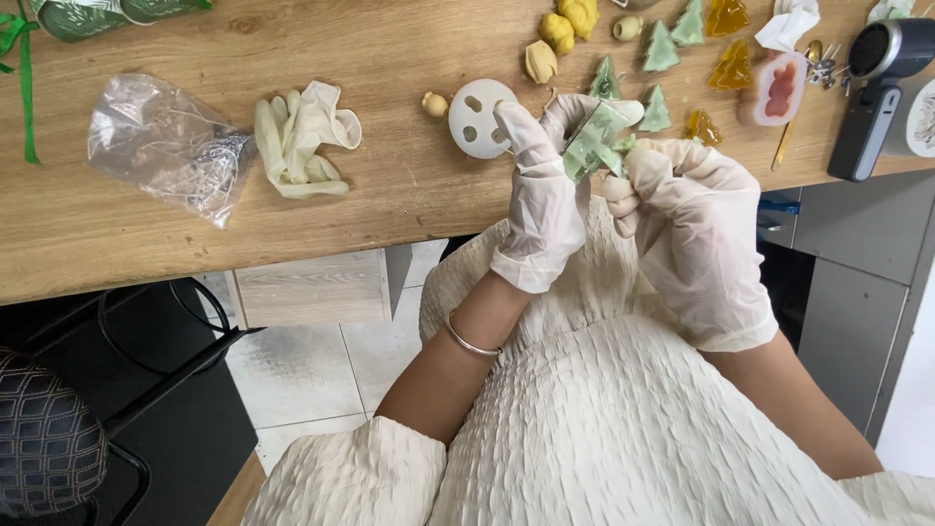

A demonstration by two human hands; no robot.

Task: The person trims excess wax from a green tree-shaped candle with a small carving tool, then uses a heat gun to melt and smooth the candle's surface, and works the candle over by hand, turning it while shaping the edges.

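Both gloved hands work just past the edge of the light wooden tabletop [390, 185]. The left hand [541, 195] pinches a pale green tree-shaped cast piece [596, 141] btwn thumb & fingers; the right hand [687, 219] is curled narrow around its lower part, w/ what looks like a thin metal blade at the top edge, hard to tell. Risk, as I judge it: the piece sits over the lap, not the table, so a slipped grip drops it. Too much squeeze could snap a branch tip. A round white 3-hole mould [477, 119] lies just beside the left hand.
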